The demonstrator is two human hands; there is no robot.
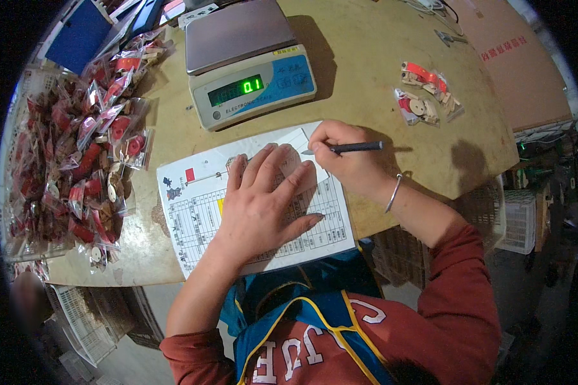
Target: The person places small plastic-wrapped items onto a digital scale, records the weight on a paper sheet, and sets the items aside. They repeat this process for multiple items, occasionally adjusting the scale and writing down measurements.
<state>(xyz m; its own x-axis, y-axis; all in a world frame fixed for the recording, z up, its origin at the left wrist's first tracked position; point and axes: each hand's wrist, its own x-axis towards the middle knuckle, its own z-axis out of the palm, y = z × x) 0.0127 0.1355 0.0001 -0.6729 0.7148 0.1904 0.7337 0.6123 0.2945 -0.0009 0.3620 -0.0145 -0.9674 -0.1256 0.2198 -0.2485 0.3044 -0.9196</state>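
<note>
My right hand pinches a slim dark pen over a white printed form sheet at the near edge of the round tan worktable. The pen lies almost level, its long axis running left to right, tip aimed left onto a small pale slip on the sheet and its tail pointing right. My left hand lies flat with fingers spread, pressing the sheet down and gripping nothing; it hides most of the slip and the middle of the printed grid.

The sheet carries a small red square and a dark figure at its upper left. Behind it stands a grey digital weighing scale with a blue panel and green lit digits. A heap of clear packets with red and wooden parts fills the table's left side, and two like packets lie apart on the right. A flat brown cardboard sheet with red print is cut off at the upper right, and blue pieces at the upper left are too cropped to make out.
</note>
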